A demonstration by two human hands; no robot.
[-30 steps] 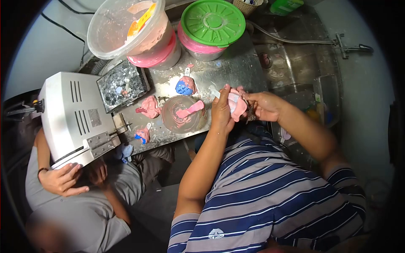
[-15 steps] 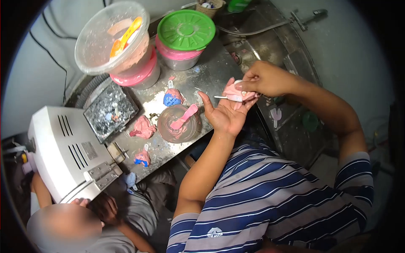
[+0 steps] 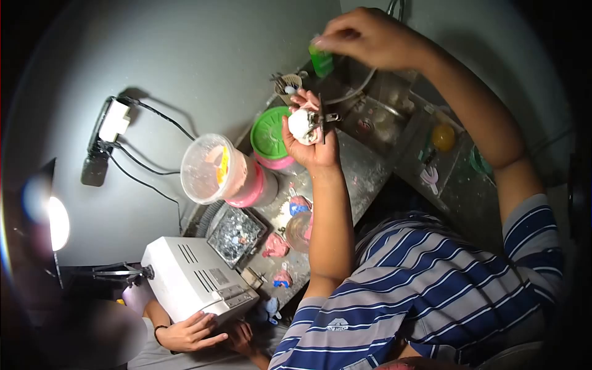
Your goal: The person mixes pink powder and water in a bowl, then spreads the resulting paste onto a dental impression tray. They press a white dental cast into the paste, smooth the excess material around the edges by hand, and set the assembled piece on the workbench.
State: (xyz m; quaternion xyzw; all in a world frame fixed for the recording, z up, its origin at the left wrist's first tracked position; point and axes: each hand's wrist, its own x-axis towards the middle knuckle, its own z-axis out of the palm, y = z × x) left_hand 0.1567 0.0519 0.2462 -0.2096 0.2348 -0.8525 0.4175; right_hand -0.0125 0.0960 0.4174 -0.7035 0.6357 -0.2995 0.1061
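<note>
My left hand is raised over the counter. It is wrapped round a dental impression tray, with a rounded white plaster-like mass and pink impression material at the fingers. A thin dark metal-looking bar crosses it, and a slotted handle sticks out to the right. My right hand is up and apart from it, blurred, fingers drawn together; whatever is in them I cannot make out. It overlaps the top of a green bottle in view; I cannot tell whether they touch.
A green-lidded tub and a clear bucket with a yellow scoop stand along the wall. Pink and blue impressions lie on the counter beside a clear bowl. A co-worker's hand rests on the white machine.
My left hand has risen and turned, closing round the tray, so the white mass now faces me. My right hand has left it and moved up. The view has swung left and up.
</note>
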